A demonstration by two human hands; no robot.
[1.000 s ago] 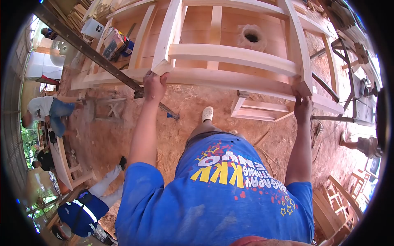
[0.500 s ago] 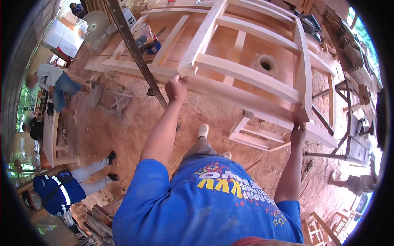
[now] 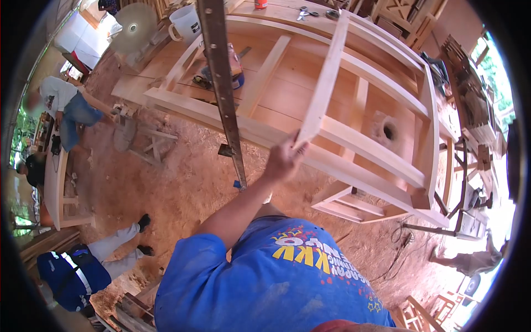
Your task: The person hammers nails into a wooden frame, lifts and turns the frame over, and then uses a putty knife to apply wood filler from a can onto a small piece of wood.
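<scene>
My left hand is shut on the near corner of a pale wooden frame of rails and crosspieces. The frame hangs tilted above a big wooden workbench, its long stile running up and away from my hand. Its far right corner hangs low with no hand on it. My right hand is out of sight. My left arm reaches up from my blue shirt.
A dark steel post slants down in front of the bench. A white jug and tools sit on the bench. A small wooden frame lies on the sawdust floor. Two people work at left.
The frame has swung and tilted up to the right. My right hand, which held its right corner, has left it and gone from view. My left hand still grips its corner.
</scene>
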